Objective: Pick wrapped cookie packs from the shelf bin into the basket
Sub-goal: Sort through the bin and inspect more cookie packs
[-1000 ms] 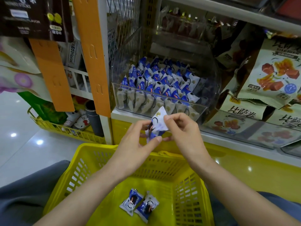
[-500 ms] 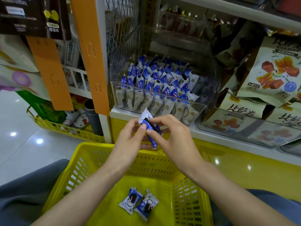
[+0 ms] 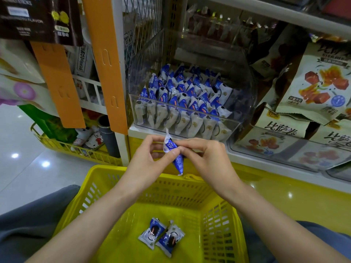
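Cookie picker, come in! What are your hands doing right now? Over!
Left hand and right hand both pinch one cookie pack above the basket. Two packs lie in it. Shelf bin well stocked, nothing in the way.

Cookie packs (image 3: 182,95), blue-and-white: rows standing in clear shelf bin (image 3: 245,111); held pack (image 3: 178,162) on end above yellow basket (image 3: 190,209) (slotted walls); two loose packs (image 3: 152,232) side by side on its floor.

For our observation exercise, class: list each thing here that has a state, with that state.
Left hand: pinches pack.
Right hand: pinches same pack.
Pack: wrapped, held above basket's far rim.
Basket: two packs lying inside.
Bin: open, mostly full.
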`<state>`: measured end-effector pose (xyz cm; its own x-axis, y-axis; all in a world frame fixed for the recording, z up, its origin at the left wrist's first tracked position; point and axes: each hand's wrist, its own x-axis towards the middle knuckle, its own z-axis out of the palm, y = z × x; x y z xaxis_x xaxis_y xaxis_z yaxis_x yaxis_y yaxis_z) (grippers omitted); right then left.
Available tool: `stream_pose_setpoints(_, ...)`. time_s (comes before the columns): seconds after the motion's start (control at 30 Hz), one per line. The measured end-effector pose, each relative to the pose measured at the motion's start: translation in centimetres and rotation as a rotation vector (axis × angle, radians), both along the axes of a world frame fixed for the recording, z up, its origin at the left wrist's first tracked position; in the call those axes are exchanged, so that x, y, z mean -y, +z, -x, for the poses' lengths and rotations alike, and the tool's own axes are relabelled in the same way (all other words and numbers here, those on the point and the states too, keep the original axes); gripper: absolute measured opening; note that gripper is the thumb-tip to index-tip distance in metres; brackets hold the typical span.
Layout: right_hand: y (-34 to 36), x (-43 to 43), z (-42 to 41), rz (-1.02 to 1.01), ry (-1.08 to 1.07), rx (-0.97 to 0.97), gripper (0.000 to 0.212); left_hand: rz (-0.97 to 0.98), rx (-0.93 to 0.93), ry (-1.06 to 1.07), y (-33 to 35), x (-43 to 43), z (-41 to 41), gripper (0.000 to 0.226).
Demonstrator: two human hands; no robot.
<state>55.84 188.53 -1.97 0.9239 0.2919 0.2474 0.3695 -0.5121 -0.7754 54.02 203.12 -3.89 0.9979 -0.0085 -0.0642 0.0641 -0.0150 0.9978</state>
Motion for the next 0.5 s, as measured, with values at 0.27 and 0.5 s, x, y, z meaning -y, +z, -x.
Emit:
stream_pose_setpoints(0.27,-0.18,0.23,-0.07,0.063,-0.076,0.070,0.015,0.086,-0.102,0.028,0.01,0.54,-0.31,0.020)
stream_pose_setpoints(0.5,-0.56,-0.39,-0.47,0.118,-0.154,0.028,0.011,0.177,-0.184,0.108,-0.12,0.58,-0.76,0.023)
